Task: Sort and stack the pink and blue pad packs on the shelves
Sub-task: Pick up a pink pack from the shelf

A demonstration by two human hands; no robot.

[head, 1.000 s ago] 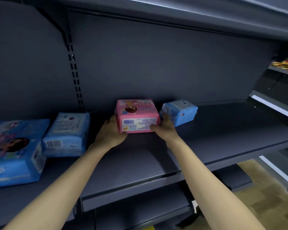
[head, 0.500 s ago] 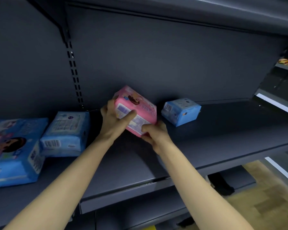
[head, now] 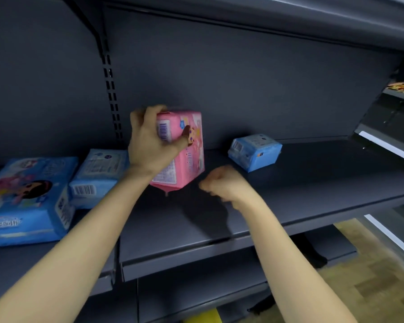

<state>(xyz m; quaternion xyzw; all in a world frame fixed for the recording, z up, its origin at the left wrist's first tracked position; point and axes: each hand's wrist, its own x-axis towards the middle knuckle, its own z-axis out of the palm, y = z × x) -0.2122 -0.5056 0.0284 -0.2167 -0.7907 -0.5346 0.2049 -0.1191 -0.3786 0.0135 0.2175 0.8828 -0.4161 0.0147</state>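
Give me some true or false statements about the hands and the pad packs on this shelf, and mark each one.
1. The left hand grips the pink pack. True.
2. The right hand also holds the pink pack. False: it is apart from the pack, lower and to the right, with its fingers curled and holding nothing.
3. A small blue pack lies on the shelf to the right of the pink pack. True.
4. The pink pack is stacked on the small blue pack. False: the two are apart, and the pink pack is held up in the hand.
5. No packs lie left of the hands. False: a large blue pack and a medium blue pack lie there side by side.
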